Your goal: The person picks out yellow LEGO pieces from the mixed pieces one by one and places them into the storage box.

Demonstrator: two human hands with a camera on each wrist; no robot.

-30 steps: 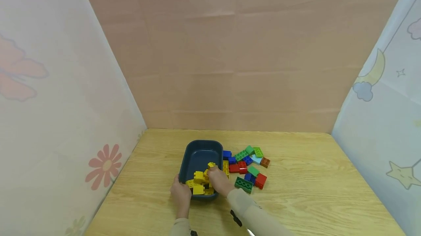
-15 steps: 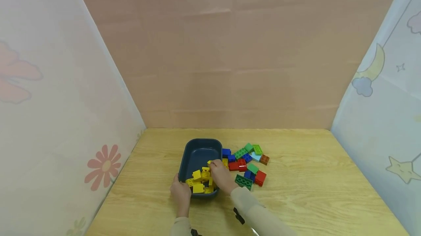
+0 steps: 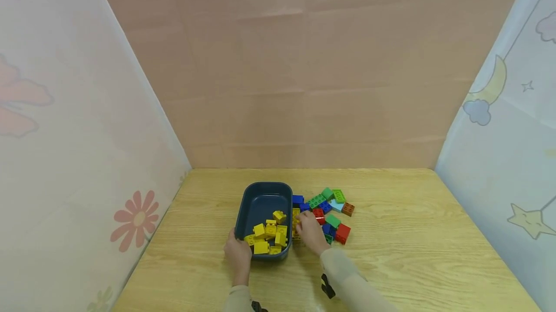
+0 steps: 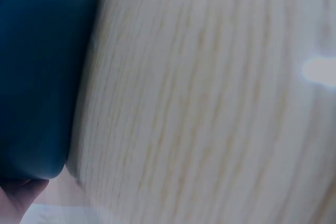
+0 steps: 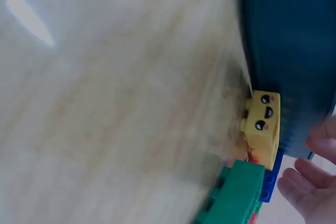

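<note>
A dark blue plastic bin (image 3: 260,204) sits on the table with several yellow toy building bricks (image 3: 271,231) piled in its near half. My left hand (image 3: 238,253) grips the bin's near left side, thumb at the rim; the left wrist view catches its fingers (image 4: 25,195) at the bin's end. Just outside the bin's right wall, my right hand (image 3: 313,234) reaches over loose yellow bricks (image 3: 296,213). In the right wrist view, its fingers are spread and bent beside a yellow brick with a printed face (image 5: 263,121), with nothing between them.
Right of the bin lies a loose pile: a red brick (image 3: 342,234), a brown brick (image 3: 348,209), a light green brick (image 3: 339,196), a blue brick (image 3: 297,200) and others. A dark green brick (image 5: 236,192) is near the right hand. Paper-covered walls (image 3: 304,133) enclose the table.
My right hand has let go of a yellow brick, which now lies in the bin, and has moved right over the rim to the bricks outside. The left hand has stayed on the bin.
</note>
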